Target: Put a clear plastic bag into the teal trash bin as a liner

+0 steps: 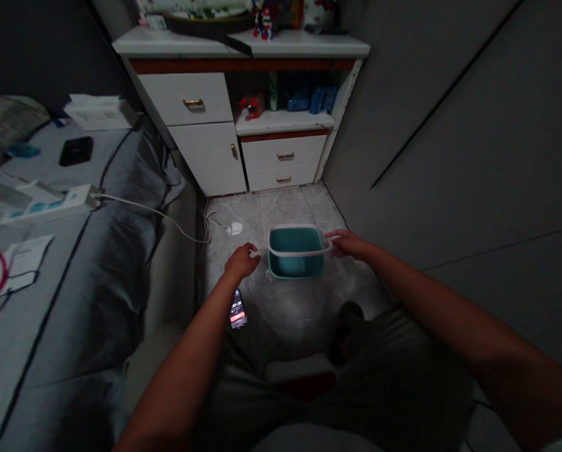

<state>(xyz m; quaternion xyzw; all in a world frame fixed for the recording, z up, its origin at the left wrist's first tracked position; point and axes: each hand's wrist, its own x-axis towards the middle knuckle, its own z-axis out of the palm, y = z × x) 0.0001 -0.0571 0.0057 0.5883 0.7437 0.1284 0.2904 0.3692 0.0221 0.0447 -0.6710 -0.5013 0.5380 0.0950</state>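
Note:
A teal basin (296,266) with a pale rim or handle frame stands on the grey tiled floor in front of me. My right hand (345,243) has its fingers closed on the pale frame at the right side. Left of the basin is my left hand (244,260), its fingers curled near a thin pale piece reaching out from the frame; whether it grips that piece is too small to tell. A phone (236,309) with a lit screen lies on the floor below my left hand.
A white cabinet (206,157) stands at the back. On the left, a bed (135,251) holds a power strip (58,206), a tissue box (100,113) and a dark device (76,151). A white cable (168,220) runs down to the floor. Grey panels (473,157) rise on the right.

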